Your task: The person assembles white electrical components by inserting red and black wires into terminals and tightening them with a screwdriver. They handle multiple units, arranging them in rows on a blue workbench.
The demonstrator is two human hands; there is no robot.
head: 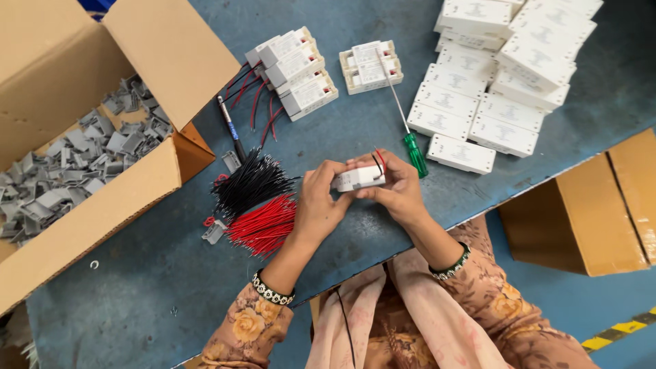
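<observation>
Blue worktable (worn), cardboard boxes around

Bare table lies open at lower left. Black wires and red wires crowd the left; a green-handled screwdriver and white housings block the right. The far centre appears passable.

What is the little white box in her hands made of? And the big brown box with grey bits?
The little white box, held by the left hand and right hand, looks like hard matt plastic: smooth, moulded edges. The big brown box looks like cardboard: dull brown, folded flaps. The grey bits seem plastic too.
</observation>
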